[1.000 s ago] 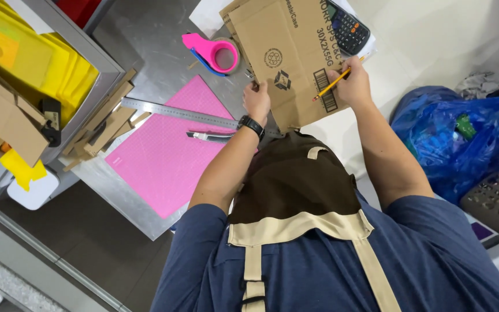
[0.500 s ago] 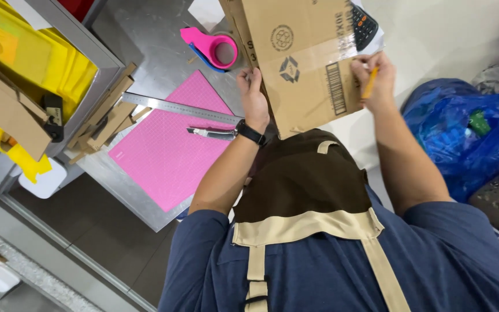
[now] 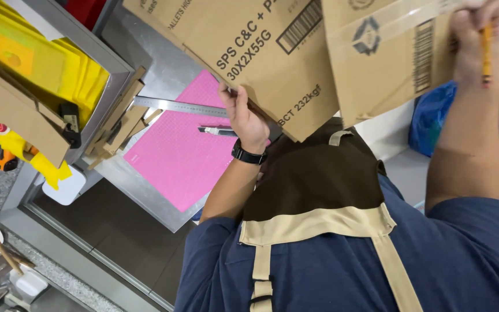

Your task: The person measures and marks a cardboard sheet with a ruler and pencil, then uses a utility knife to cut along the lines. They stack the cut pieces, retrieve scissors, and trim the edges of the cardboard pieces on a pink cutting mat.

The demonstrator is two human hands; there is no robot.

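Observation:
A large flattened cardboard box point(image 3: 272, 52) is raised off the steel table point(image 3: 145, 63) and fills the top of the head view. My left hand point(image 3: 246, 121), with a black watch on its wrist, grips the box's lower edge. My right hand point(image 3: 472, 40) holds the box's right side and also pinches an orange pencil point(image 3: 485, 49). Below the box lies a pink cutting mat point(image 3: 186, 156) with a metal ruler point(image 3: 180, 106) along its far edge and a utility knife point(image 3: 218, 131) on it near my left hand. My brown apron and blue shirt fill the bottom.
A blue plastic bag point(image 3: 428, 124) sits at the right. A grey rack with yellow packs point(image 3: 41, 69) and brown cardboard stands at the left, with cardboard offcuts point(image 3: 119, 130) leaning by it. A white container point(image 3: 67, 188) lies on the dark floor below.
Both hands have lifted the cardboard box from the table up toward the camera. It now hides the pink tape dispenser and the calculator seen earlier.

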